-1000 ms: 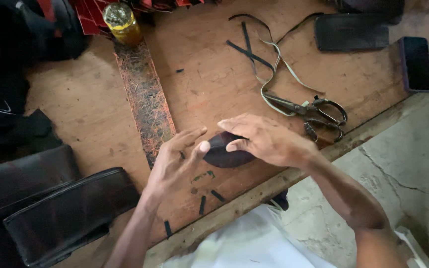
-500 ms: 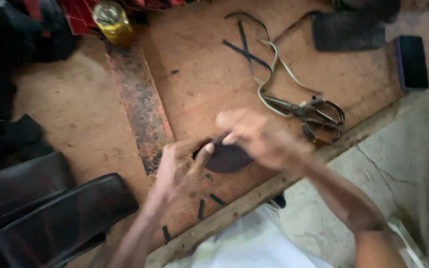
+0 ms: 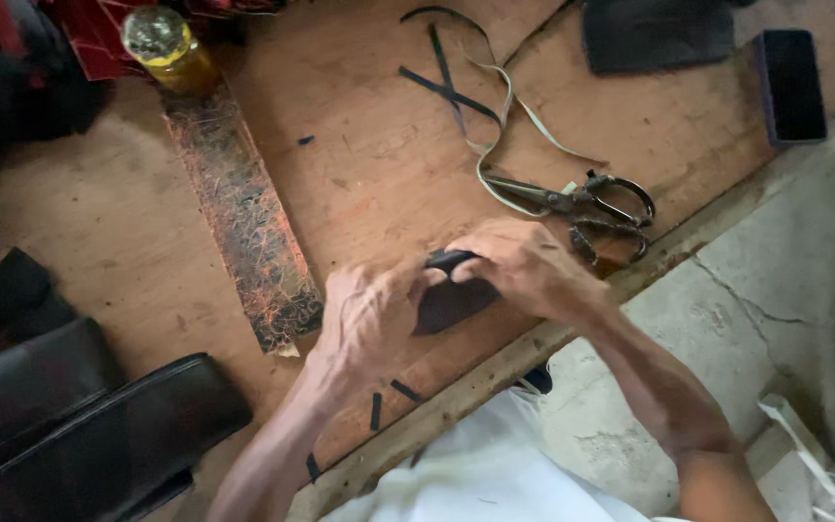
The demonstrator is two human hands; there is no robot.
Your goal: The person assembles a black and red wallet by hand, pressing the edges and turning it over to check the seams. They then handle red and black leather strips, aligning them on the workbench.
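both hands on it now. left hand (image 3: 369, 319) and right hand (image 3: 524, 266) are pinched from either side onto a small dark leather piece (image 3: 446, 300), which sits low over the wooden work board (image 3: 379, 164), near its front edge, right in front of the person. left fingers are curled onto its left end, right fingers closed over the top edge. looks like the top edge is being folded or rolled over, there's a raised dark lip between the thumbs, but can't tell for sure.

how far along, judging by what lies about: cutting looks mostly done. thin dark offcuts (image 3: 390, 396) are scattered by the board's near edge, and longer dark strips (image 3: 442, 77) are crossed further up w/ a pale ribbon-like strip (image 3: 504, 126) looping through them. the piece itself is already shaped and in hand. what's left seems to be the shaping or edge work on it; no stitching or glue visible on it yet.

around: big scissors (image 3: 582, 203) just beyond the right hand, blades shut, close but not touching. a long worn strip w/ scratchy orange marks (image 3: 239, 213) lies left of the hands, running up to a small bottle of yellow liquid (image 3: 166, 48). dark flat slab (image 3: 654, 34) and a dark phone-like block (image 3: 790, 82) at the far right. black leather pieces (image 3: 79, 425) are stacked at lower left.

in the way: not much. scissors are the nearest thing to the right wrist, offcuts under the left forearm.
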